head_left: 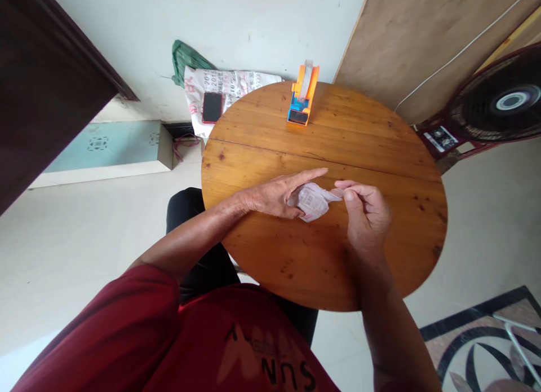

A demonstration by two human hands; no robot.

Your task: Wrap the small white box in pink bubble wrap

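Observation:
Over the round wooden table [321,268], my left hand [279,196] holds a small crumpled bundle [313,202] wrapped in whitish, printed paper or plastic. Its thumb and fingers curve around the bundle's left side, while the index finger stretches out above it. A twisted end of the wrapping points right toward my right hand [367,208], whose thumb and index finger pinch that end. What lies inside the wrapping is hidden.
An orange and blue tape dispenser [302,94] stands at the table's far side. Beyond the left edge, a dark phone [212,107] lies on a printed white sack [240,83], beside a green bag [188,59]. A fan [502,98] is at the right.

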